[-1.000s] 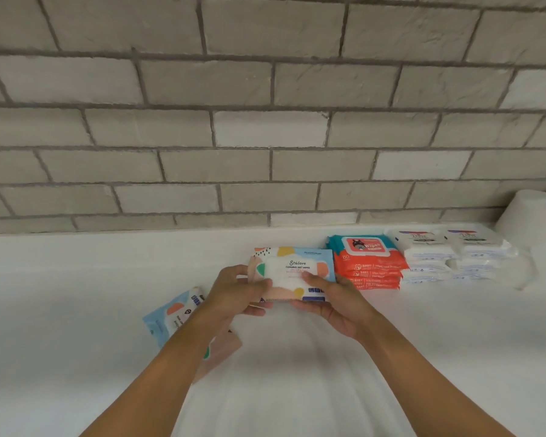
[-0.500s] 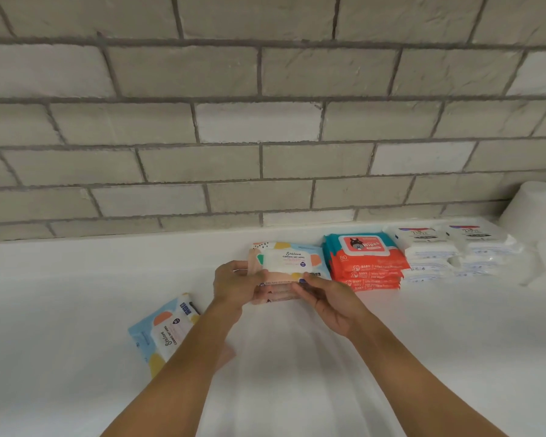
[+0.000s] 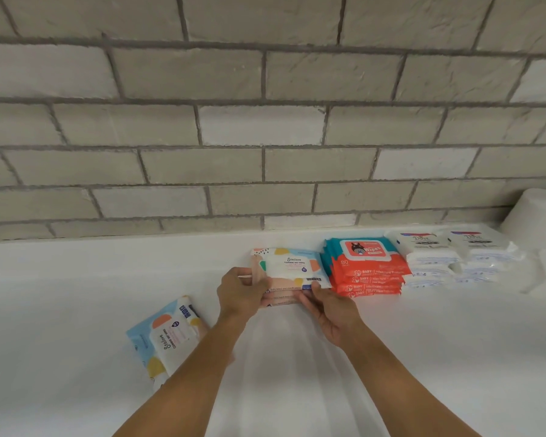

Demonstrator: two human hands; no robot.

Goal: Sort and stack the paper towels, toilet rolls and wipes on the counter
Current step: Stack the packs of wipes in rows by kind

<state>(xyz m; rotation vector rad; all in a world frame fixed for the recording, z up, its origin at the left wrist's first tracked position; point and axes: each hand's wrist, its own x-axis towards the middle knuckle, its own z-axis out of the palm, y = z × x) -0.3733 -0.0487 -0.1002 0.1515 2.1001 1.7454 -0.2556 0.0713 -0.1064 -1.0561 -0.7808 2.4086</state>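
Pastel wipes stack (image 3: 292, 269): left hand (image 3: 238, 293) and right hand (image 3: 330, 307) grip clamped on it.

Behind the white surface (image 3: 76, 310), a brick wall (image 3: 265, 74) — long pale grey blocks in staggered rows, split by darker grey mortar lines (image 3: 263, 164). Rough, streaked faces. Here and there a lighter block (image 3: 260, 125), nearly white. Along the foot of the wall, a low white ledge (image 3: 139, 247) — smooth, running across the full width of the view.
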